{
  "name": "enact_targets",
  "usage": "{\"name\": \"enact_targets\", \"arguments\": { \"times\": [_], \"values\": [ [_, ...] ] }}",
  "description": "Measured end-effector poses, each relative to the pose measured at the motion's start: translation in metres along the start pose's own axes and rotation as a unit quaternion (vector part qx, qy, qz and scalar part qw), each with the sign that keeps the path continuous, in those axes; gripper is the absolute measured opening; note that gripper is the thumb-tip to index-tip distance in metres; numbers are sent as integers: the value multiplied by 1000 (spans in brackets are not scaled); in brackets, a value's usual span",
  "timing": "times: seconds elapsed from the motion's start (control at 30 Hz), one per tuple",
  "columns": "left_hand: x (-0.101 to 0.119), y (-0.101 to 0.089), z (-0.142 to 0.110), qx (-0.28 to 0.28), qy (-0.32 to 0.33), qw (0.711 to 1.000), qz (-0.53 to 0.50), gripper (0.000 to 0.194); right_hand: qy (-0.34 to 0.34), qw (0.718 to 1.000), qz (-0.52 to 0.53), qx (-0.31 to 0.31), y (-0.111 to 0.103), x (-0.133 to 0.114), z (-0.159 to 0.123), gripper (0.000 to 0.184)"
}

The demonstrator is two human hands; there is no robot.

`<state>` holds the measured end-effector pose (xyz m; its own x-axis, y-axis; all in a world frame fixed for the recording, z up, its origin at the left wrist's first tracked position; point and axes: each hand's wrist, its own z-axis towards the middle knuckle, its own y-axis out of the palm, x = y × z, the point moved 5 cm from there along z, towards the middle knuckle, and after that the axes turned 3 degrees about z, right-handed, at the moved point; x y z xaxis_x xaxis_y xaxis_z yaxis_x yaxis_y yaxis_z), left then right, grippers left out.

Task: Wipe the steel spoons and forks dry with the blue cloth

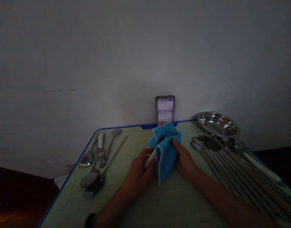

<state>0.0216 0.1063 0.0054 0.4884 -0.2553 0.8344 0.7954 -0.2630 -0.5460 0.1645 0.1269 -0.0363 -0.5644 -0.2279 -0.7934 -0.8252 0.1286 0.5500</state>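
Observation:
My left hand (142,167) is closed round the white handle (150,159) of a utensil. The utensil's metal end is mostly hidden in a blue cloth (168,158) with pale edging, so I cannot tell its kind. My right hand (184,160) grips the cloth from the right side, thumb on top, and the cloth folds around the metal end. Both hands are above the middle of the pale green table (136,142).
Several spoons (89,178) and a white-handled fork (101,142) lie at the left. At the right are several long-handled metal utensils (221,164), a white-handled one (261,166) and a steel bowl (218,124). A phone (165,110) leans against the wall.

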Motion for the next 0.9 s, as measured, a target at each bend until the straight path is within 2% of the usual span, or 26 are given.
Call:
{"name": "enact_targets", "arguments": {
  "times": [0.1,0.2,0.3,0.4,0.53,0.73,0.9],
  "values": [
    [1,3,0,-27,26,999,16,23,-27,992,-123,-14,0,-1,-5,32],
    [0,5,0,-47,28,998,40,22,-43,984,-174,-1,1,-4,-8,31],
    [-1,8,0,-63,22,996,67,28,-44,990,-123,51,-2,-5,-5,33],
    [-3,11,-1,-79,15,993,85,34,-29,993,5,111,-8,-3,1,33],
    [0,12,-3,-91,38,992,77,32,5,984,125,130,-13,1,10,32],
    [1,8,-5,-68,26,997,39,27,23,986,124,105,-9,-1,8,29],
    [-1,10,-2,-66,5,997,42,28,-2,990,97,107,-5,-5,5,27]
  ]
}}
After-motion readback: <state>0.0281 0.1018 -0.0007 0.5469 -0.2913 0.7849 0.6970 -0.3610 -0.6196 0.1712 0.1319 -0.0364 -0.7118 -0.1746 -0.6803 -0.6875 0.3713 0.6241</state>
